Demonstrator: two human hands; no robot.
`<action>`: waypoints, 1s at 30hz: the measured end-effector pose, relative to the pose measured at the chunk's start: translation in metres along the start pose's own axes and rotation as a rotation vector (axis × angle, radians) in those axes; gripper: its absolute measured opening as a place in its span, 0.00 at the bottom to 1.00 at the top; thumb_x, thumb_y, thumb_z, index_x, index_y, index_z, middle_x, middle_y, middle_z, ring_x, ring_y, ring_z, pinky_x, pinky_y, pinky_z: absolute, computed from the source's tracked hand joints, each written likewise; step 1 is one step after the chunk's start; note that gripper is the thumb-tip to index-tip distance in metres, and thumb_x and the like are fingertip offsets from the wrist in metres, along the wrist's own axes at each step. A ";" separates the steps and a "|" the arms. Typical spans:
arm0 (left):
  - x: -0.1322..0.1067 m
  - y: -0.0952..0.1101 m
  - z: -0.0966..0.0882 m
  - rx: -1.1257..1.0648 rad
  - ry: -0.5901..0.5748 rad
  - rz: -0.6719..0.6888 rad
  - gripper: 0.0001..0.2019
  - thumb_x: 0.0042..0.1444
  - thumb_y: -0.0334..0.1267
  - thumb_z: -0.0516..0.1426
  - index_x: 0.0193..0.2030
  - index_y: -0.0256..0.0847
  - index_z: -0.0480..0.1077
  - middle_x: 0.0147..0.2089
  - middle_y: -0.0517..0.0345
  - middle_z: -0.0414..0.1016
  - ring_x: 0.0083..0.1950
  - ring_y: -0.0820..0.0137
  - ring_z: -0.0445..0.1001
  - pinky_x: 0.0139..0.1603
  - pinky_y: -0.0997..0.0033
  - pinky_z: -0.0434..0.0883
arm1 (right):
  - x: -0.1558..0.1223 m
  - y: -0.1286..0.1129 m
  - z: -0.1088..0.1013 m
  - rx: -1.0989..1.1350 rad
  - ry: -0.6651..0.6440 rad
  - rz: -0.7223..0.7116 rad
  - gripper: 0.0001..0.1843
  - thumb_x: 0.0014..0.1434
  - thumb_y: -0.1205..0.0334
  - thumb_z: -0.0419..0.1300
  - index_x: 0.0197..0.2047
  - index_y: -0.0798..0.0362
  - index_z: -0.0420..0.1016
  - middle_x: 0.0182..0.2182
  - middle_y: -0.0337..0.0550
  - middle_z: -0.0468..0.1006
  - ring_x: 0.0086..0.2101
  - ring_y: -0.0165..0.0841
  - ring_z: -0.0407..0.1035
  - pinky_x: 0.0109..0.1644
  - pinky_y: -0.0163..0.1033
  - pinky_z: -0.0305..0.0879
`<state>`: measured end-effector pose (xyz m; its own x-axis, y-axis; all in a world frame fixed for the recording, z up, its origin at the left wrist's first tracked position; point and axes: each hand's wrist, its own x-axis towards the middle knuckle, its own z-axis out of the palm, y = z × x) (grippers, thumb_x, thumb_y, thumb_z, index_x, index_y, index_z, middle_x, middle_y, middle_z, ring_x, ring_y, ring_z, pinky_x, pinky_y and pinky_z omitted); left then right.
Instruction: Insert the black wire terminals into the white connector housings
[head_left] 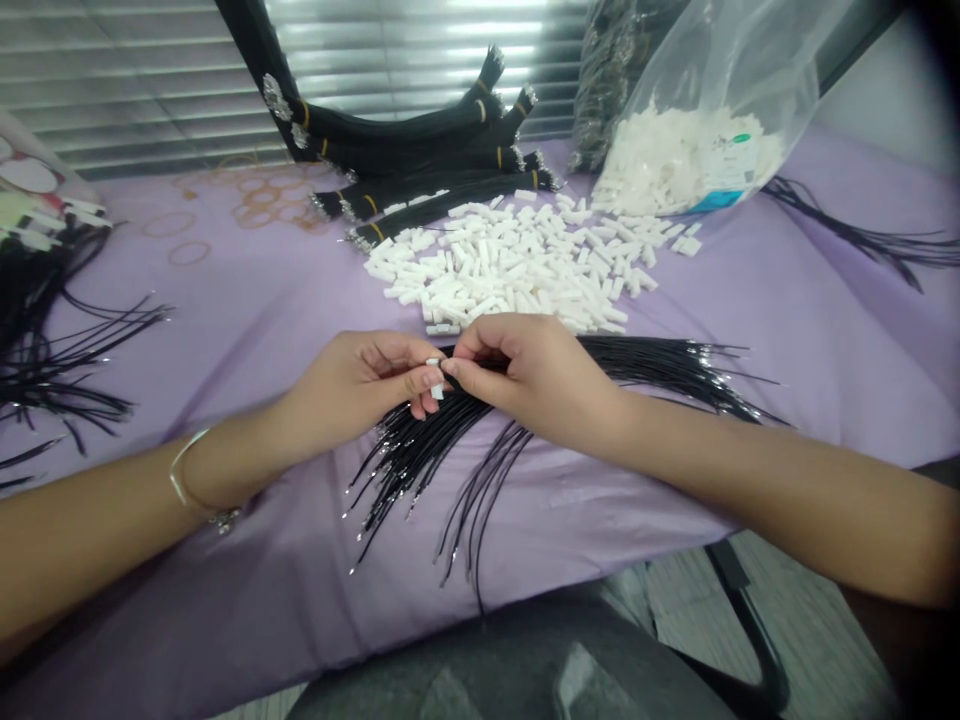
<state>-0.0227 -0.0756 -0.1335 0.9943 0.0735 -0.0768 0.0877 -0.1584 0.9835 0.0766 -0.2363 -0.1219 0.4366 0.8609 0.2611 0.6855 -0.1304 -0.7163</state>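
Observation:
My left hand (375, 385) pinches a small white plastic connector housing (436, 380) between thumb and fingers. Right against it, my right hand (529, 375) has thumb and forefinger closed on the end of a black wire; most of that wire is hidden by the hand. Whether its tip sits inside the housing I cannot tell. Beneath both hands lies a loose bundle of black wires (427, 440) with shiny metal tips. Just beyond them spreads a pile of white connector housings (517, 260).
Tied bundles of black wires (420, 135) are stacked by the window blinds. A clear bag (697, 150) of white housings stands at the back right. Rubber bands (262, 195) lie at the back left. More black wires (52, 340) occupy the left side of the purple cloth (247, 300).

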 end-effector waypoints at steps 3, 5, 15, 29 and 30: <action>0.000 0.000 0.001 0.019 0.007 0.002 0.05 0.52 0.35 0.60 0.30 0.36 0.74 0.22 0.60 0.73 0.22 0.79 0.70 0.25 0.83 0.70 | 0.001 0.001 0.002 -0.007 0.009 0.000 0.09 0.56 0.63 0.56 0.27 0.58 0.70 0.22 0.36 0.70 0.24 0.24 0.61 0.28 0.31 0.52; 0.000 0.000 0.001 0.044 0.019 -0.003 0.05 0.52 0.35 0.60 0.31 0.35 0.74 0.22 0.60 0.73 0.22 0.78 0.70 0.25 0.83 0.71 | 0.002 0.002 0.003 -0.002 0.002 0.003 0.09 0.56 0.63 0.56 0.27 0.58 0.70 0.22 0.36 0.71 0.24 0.24 0.61 0.28 0.31 0.52; 0.001 -0.002 -0.001 0.064 0.031 -0.024 0.06 0.53 0.36 0.60 0.32 0.35 0.74 0.23 0.61 0.74 0.23 0.79 0.71 0.27 0.83 0.71 | 0.006 0.007 0.001 0.052 -0.078 0.050 0.11 0.57 0.61 0.54 0.28 0.58 0.71 0.23 0.37 0.71 0.25 0.25 0.62 0.29 0.32 0.53; 0.005 -0.006 -0.003 -0.292 0.087 -0.051 0.12 0.50 0.33 0.63 0.42 0.36 0.72 0.31 0.58 0.76 0.29 0.76 0.74 0.32 0.79 0.73 | 0.008 0.009 -0.010 -0.166 0.132 -0.190 0.05 0.54 0.68 0.55 0.35 0.59 0.68 0.31 0.42 0.69 0.32 0.28 0.62 0.37 0.34 0.58; 0.005 -0.005 -0.003 -0.324 0.097 -0.057 0.11 0.49 0.33 0.63 0.41 0.35 0.72 0.30 0.58 0.76 0.29 0.76 0.74 0.32 0.80 0.73 | 0.006 0.006 -0.011 -0.217 0.165 -0.257 0.04 0.55 0.69 0.55 0.35 0.60 0.68 0.32 0.44 0.68 0.34 0.30 0.62 0.38 0.35 0.58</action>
<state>-0.0185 -0.0713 -0.1386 0.9768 0.1686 -0.1321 0.1035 0.1683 0.9803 0.0895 -0.2369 -0.1172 0.3103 0.7905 0.5281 0.8847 -0.0368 -0.4648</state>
